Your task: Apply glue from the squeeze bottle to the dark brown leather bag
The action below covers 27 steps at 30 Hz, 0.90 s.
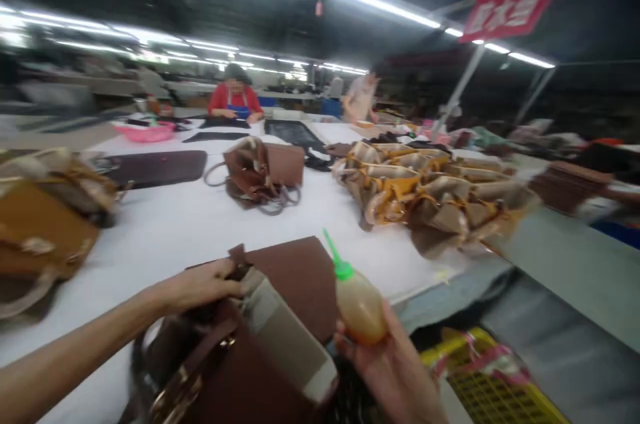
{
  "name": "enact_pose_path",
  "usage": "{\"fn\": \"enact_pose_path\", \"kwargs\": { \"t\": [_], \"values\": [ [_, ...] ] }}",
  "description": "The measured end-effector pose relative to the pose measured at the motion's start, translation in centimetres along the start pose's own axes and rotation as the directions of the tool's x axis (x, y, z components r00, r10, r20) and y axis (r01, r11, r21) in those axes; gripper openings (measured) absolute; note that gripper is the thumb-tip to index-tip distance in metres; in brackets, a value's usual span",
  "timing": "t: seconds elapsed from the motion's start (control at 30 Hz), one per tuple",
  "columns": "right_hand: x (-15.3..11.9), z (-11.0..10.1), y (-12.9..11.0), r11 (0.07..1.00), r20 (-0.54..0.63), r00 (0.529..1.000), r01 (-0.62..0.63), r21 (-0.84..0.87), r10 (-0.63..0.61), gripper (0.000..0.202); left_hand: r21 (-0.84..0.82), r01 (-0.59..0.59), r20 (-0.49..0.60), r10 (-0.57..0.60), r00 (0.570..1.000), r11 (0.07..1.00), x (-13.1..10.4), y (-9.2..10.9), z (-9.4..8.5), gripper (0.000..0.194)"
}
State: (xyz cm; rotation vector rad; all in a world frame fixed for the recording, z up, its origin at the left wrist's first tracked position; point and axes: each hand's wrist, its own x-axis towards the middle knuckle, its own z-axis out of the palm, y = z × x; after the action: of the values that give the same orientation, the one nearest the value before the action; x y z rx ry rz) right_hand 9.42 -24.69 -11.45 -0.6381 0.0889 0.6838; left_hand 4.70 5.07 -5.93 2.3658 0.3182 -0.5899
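Left hand [203, 285] was clamped on the top edge of a brown handbag [235, 364] at the near edge of the white worktop [200, 224]. Right hand [395, 371] was closed around a glue bottle [357, 301] with amber fluid, green nozzle up and tilted left, just right of the bag. A beige card insert [285, 337] stuck out of the bag's mouth, between the two hands. A flat brown panel [300, 277] lay right behind the bag, touching it. Further back: another brown bag [263, 174] mid-worktop, a heap of tan and yellow bags [435, 191] to the right, more tan bags [45, 211] at the left edge, a dark mat [155, 167]. Yellow crate [495, 384] sat below the worktop edge, right of the bottle. A person in red [234, 99] was working at the far end, with a pink basin [145, 132] to the left. Frame was blurred, so fine detail was unreadable
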Motion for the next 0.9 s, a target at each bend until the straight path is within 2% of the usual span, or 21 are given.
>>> {"fn": "enact_pose_path", "kwargs": {
  "t": [0.03,0.1,0.27,0.37,0.47,0.57,0.63,0.73,0.83,0.9],
  "values": [
    [0.2,-0.2,-0.8,0.995,-0.020,1.000,0.008,-0.096,-0.010,0.037,-0.092,0.046,0.027,-0.044,0.999,0.995,-0.4,-0.3,-0.6,0.033],
    [0.7,-0.7,-2.3,0.955,-0.006,0.997,0.077,-0.287,-0.082,0.043,-0.179,0.072,0.149,-0.045,0.988,0.981,-0.3,-0.1,-1.8,0.030],
    [1.5,-1.2,-5.8,0.731,0.044,0.980,0.174,-0.660,-0.193,0.067,-0.145,0.044,0.262,-0.004,0.965,0.988,1.4,2.1,-3.9,0.034],
    [1.7,-0.3,-7.2,0.621,0.041,0.967,0.194,-0.760,-0.252,0.074,-0.092,-0.043,0.281,0.067,0.957,0.995,2.0,2.7,-4.3,0.032],
    [1.5,1.6,-7.6,0.592,0.046,0.952,0.226,-0.774,-0.304,0.070,-0.036,-0.090,0.267,0.096,0.959,0.995,2.3,3.1,-4.5,0.030],
    [1.4,3.2,-7.3,0.608,0.041,0.946,0.239,-0.757,-0.322,0.066,-0.014,-0.093,0.269,0.094,0.958,0.996,2.7,3.5,-4.6,0.031],
    [1.6,3.4,-7.1,0.646,0.026,0.953,0.226,-0.729,-0.303,0.062,-0.025,-0.098,0.283,0.101,0.954,0.995,3.0,3.5,-4.5,0.031],
    [2.6,2.4,-6.8,0.762,-0.015,0.973,0.171,-0.625,-0.231,0.048,-0.045,-0.117,0.298,0.125,0.946,0.992,3.3,3.4,-4.2,0.032],
    [3.4,1.1,-6.6,0.906,-0.070,0.992,0.070,-0.419,-0.109,0.035,-0.096,-0.111,0.317,0.136,0.938,0.989,3.2,3.3,-4.0,0.028],
    [3.6,0.8,-6.3,0.959,-0.075,0.997,-0.023,-0.281,0.002,0.033,-0.100,-0.115,0.313,0.141,0.939,0.988,3.0,3.2,-3.9,0.024]
  ]
}}
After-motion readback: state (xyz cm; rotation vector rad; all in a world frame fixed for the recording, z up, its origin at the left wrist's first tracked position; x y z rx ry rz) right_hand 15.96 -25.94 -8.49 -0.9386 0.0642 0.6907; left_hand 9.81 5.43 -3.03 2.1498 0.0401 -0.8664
